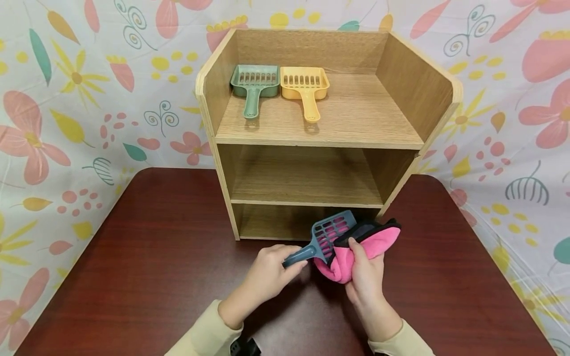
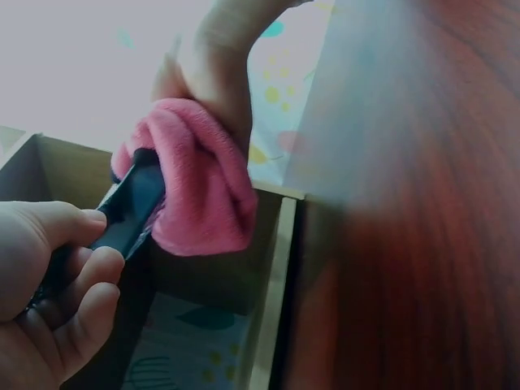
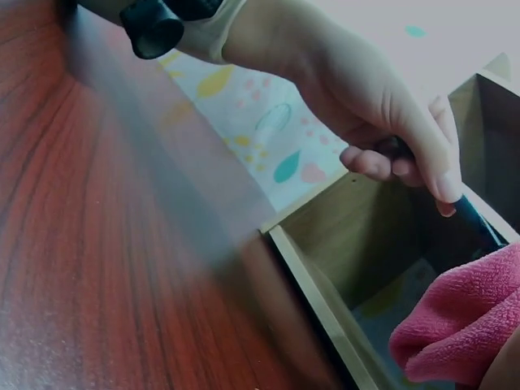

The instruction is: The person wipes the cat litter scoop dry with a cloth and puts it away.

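Note:
A blue slotted litter scoop (image 1: 318,238) is held by its handle in my left hand (image 1: 267,277), thumb on top, its head pointing up and to the right. My right hand (image 1: 367,277) grips a pink cloth with black edging (image 1: 376,244), bunched around the right side of the scoop's head. Pink shows through the scoop's slots. In the left wrist view the pink cloth (image 2: 199,179) wraps over the scoop's far end, with the dark handle (image 2: 130,207) between my thumb and fingers. The right wrist view shows the cloth (image 3: 471,321) at the lower right, below my left hand (image 3: 398,122).
A wooden shelf unit (image 1: 320,143) stands just behind my hands on the dark red table (image 1: 178,237). On its top board lie a green litter scoop (image 1: 252,91) and a yellow one (image 1: 307,91), side by side, handles forward. A flower-patterned cloth (image 1: 111,113) hangs behind.

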`<state>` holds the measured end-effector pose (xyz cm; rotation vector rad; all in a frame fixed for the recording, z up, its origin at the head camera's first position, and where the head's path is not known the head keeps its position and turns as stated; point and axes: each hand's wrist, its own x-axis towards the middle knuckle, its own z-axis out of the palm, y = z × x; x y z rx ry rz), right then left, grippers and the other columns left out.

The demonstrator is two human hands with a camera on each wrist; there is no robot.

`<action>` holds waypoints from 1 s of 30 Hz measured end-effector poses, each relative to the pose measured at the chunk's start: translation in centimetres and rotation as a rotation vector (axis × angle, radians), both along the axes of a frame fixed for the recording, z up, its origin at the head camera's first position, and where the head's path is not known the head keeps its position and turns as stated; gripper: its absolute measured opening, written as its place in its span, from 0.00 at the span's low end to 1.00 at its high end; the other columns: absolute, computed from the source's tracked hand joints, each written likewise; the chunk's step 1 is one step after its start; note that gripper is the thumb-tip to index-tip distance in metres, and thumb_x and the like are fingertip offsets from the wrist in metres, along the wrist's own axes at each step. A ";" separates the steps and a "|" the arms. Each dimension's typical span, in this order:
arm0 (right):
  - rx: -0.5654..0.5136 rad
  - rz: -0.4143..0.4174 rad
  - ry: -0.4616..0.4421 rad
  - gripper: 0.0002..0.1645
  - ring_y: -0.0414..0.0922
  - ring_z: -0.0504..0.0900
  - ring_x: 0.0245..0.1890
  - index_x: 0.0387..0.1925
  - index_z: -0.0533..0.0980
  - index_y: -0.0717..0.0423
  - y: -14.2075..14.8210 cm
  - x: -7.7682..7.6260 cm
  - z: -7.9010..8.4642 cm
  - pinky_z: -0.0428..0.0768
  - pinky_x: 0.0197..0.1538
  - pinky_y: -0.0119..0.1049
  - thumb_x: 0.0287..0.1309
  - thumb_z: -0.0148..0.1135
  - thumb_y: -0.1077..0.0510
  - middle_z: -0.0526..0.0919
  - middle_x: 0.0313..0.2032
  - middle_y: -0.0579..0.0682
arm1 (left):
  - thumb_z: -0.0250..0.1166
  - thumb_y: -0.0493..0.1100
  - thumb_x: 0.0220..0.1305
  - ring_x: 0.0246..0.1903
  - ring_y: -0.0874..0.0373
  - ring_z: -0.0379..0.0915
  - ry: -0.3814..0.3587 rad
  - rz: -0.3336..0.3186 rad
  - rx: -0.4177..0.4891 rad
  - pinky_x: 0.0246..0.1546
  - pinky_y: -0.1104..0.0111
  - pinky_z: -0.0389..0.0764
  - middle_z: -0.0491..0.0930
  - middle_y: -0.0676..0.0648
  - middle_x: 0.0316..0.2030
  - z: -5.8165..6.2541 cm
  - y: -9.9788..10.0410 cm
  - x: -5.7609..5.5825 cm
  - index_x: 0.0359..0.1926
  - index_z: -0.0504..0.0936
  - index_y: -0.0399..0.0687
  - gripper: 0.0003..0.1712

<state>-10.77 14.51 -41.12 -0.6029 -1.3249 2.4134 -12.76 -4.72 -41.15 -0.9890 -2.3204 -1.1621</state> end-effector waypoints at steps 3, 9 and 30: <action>0.024 -0.024 0.002 0.22 0.36 0.81 0.30 0.55 0.60 0.44 0.1 -0.2 0.1 0.81 0.31 0.28 0.63 0.56 0.60 0.73 0.48 0.46 | 0.69 0.41 0.55 0.25 0.66 0.70 -0.066 0.004 -0.017 0.27 0.82 0.72 0.83 0.50 0.28 0.5 -0.4 0.0 0.38 0.85 0.43 0.10; -0.004 0.000 0.021 0.18 0.38 0.82 0.29 0.54 0.61 0.45 0.3 -0.2 0.4 0.82 0.31 0.29 0.66 0.53 0.59 0.78 0.42 0.45 | 0.69 0.41 0.55 0.24 0.69 0.68 -0.189 0.001 0.000 0.25 0.80 0.72 0.81 0.51 0.26 1.0 -1.1 -0.2 0.37 0.86 0.43 0.09; -0.221 0.263 -0.097 0.16 0.35 0.77 0.43 0.57 0.59 0.48 -2.2 1.5 -0.3 0.77 0.43 0.26 0.70 0.43 0.54 0.74 0.47 0.40 | 0.68 0.38 0.54 0.28 0.61 0.76 0.045 -0.011 0.026 0.32 0.76 0.78 0.81 0.47 0.30 -1.5 1.7 1.0 0.43 0.81 0.41 0.13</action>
